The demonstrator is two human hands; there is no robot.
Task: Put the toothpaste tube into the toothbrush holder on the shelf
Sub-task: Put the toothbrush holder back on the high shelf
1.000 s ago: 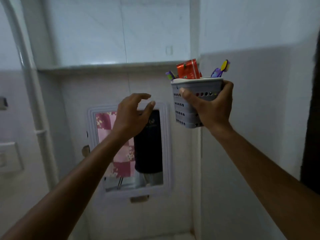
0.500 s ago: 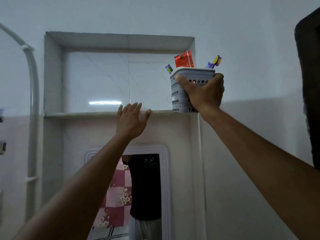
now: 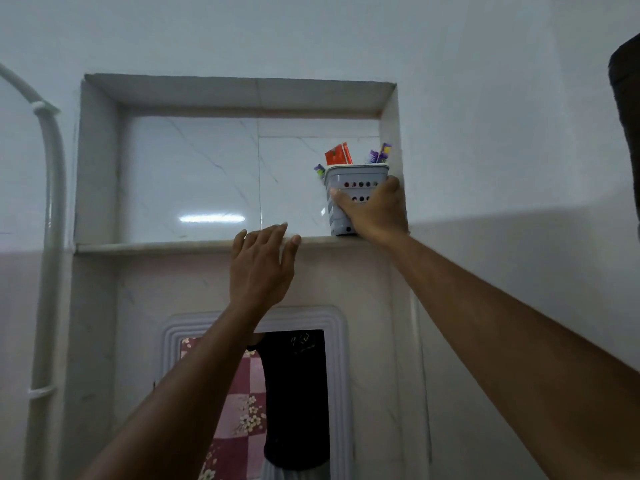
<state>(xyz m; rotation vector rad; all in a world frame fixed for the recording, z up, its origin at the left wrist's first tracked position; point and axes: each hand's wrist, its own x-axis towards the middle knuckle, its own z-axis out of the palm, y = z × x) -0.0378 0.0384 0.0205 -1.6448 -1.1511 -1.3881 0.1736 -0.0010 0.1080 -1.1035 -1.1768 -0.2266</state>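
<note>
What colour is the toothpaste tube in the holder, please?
Red toothpaste tube, clearest in the head view.

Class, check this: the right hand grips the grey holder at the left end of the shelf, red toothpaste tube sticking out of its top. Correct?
One error. In the head view the holder, gripped by the right hand, stands at the right end of the shelf, against the niche's side wall. The red toothpaste tube does stick out of its top.

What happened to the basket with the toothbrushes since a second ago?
The right hand lifted the holder up and set it on the shelf, in the right corner of the niche. The left hand rose to the shelf's edge, fingers spread. Unchanged: the right hand's grip, and the red toothpaste tube and toothbrushes inside.
</note>
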